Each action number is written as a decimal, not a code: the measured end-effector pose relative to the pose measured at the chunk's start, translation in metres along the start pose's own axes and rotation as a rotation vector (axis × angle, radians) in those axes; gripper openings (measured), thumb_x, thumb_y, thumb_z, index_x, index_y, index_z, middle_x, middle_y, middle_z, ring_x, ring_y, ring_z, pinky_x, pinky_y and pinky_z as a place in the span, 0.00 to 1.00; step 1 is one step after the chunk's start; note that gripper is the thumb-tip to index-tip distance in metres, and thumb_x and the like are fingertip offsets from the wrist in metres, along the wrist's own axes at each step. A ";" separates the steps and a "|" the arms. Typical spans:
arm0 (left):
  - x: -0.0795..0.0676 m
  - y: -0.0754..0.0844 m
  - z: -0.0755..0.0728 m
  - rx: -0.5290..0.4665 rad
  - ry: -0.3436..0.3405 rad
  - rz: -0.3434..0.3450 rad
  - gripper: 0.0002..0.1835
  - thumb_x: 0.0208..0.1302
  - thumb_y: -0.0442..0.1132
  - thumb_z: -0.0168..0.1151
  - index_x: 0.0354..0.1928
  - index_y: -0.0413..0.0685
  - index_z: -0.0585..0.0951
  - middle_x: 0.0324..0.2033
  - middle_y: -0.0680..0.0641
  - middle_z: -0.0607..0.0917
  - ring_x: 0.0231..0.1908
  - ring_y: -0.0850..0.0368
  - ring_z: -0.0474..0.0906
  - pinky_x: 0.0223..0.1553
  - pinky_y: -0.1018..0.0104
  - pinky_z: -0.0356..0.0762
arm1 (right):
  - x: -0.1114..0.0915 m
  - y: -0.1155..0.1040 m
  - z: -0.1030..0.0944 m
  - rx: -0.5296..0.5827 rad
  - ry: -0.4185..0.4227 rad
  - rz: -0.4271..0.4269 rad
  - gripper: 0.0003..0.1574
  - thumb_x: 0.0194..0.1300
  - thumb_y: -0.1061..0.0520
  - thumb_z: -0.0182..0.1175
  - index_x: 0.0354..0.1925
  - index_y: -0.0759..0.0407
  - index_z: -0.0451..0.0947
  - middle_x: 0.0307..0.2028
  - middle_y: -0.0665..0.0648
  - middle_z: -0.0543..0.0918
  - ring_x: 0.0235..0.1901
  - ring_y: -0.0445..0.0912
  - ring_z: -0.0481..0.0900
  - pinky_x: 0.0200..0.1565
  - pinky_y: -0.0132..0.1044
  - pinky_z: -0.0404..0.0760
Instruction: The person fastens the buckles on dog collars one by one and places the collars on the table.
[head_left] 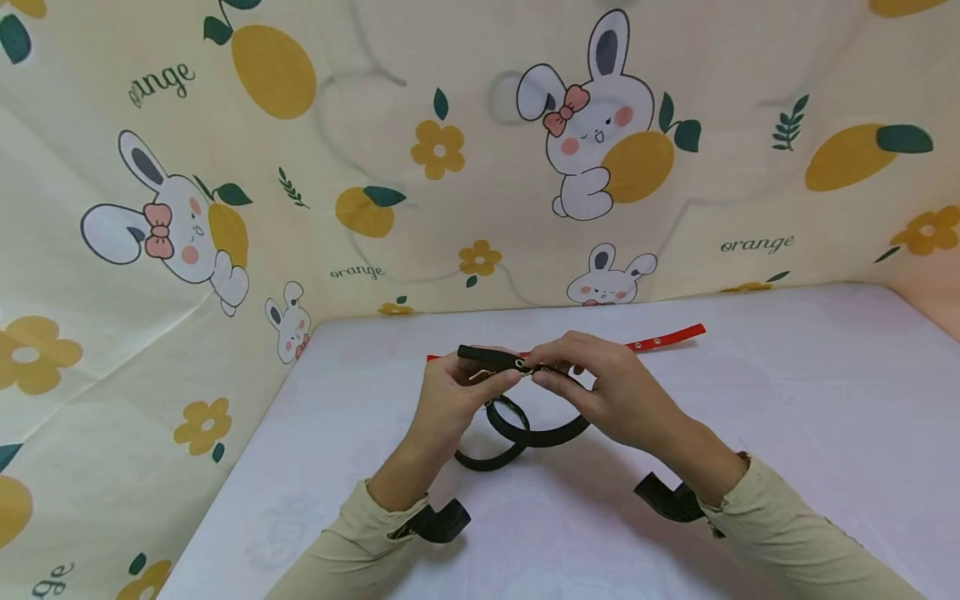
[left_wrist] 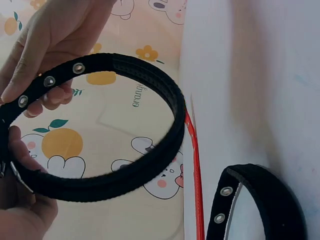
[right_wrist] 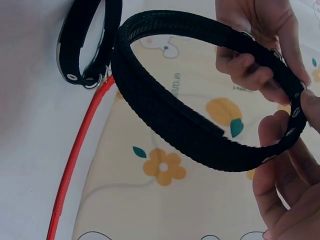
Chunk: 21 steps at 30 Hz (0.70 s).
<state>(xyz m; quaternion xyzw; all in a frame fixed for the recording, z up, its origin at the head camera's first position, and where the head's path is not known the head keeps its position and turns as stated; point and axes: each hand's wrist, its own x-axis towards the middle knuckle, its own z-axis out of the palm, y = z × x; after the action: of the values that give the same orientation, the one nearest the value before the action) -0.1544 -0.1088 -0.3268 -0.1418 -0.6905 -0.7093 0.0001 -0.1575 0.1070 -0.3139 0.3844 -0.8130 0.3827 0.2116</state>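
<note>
A black collar (head_left: pixel 555 437) with metal eyelets is bent into a loop in front of me, its two ends brought together at the buckle. My left hand (head_left: pixel 446 396) pinches the buckle end between thumb and fingers, with a strap tip sticking out past it. From the other side my right hand (head_left: pixel 618 387) grips the eyelet end, thumb and fingertips right at the buckle. Three eyelets show along the held collar (left_wrist: pixel 115 190) in the left wrist view. The padded inner side of the loop (right_wrist: pixel 165 125) faces the right wrist camera.
Another black collar (head_left: pixel 487 463) stands curled on the white table (head_left: pixel 337 500) beneath my hands. Behind them lies a red strap (head_left: pixel 675 337) with metal eyelets. A rabbit-and-orange printed cloth (head_left: pixel 450 67) rises at the table's back and left.
</note>
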 end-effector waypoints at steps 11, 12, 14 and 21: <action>0.004 0.000 -0.004 0.035 -0.092 -0.026 0.21 0.55 0.27 0.72 0.52 0.39 0.83 0.42 0.53 0.89 0.43 0.59 0.82 0.47 0.66 0.79 | 0.000 0.006 -0.004 -0.021 0.021 -0.029 0.14 0.61 0.67 0.67 0.40 0.51 0.78 0.37 0.43 0.80 0.38 0.34 0.76 0.40 0.26 0.78; 0.004 0.000 -0.004 0.030 -0.082 -0.027 0.20 0.56 0.28 0.71 0.52 0.39 0.83 0.41 0.53 0.89 0.42 0.59 0.82 0.48 0.66 0.79 | 0.000 0.006 -0.004 -0.023 0.028 -0.029 0.14 0.61 0.68 0.67 0.40 0.51 0.77 0.36 0.43 0.80 0.37 0.34 0.75 0.40 0.26 0.78; 0.004 0.000 -0.004 0.023 -0.052 -0.040 0.18 0.57 0.29 0.71 0.51 0.39 0.83 0.38 0.54 0.88 0.41 0.60 0.83 0.49 0.67 0.80 | 0.001 0.007 -0.004 -0.022 0.037 -0.024 0.15 0.61 0.69 0.66 0.39 0.51 0.77 0.35 0.44 0.79 0.37 0.35 0.75 0.39 0.26 0.77; 0.004 0.002 -0.003 0.000 0.028 -0.054 0.17 0.59 0.30 0.69 0.51 0.35 0.82 0.36 0.52 0.87 0.36 0.61 0.84 0.47 0.66 0.81 | 0.001 0.006 -0.006 0.002 -0.013 0.084 0.09 0.68 0.60 0.63 0.42 0.49 0.75 0.37 0.42 0.78 0.39 0.36 0.77 0.40 0.29 0.78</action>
<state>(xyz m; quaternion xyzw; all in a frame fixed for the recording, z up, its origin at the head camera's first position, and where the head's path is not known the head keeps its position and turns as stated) -0.1587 -0.1112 -0.3238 -0.1133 -0.6940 -0.7109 -0.0096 -0.1625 0.1137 -0.3127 0.3524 -0.8294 0.3896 0.1898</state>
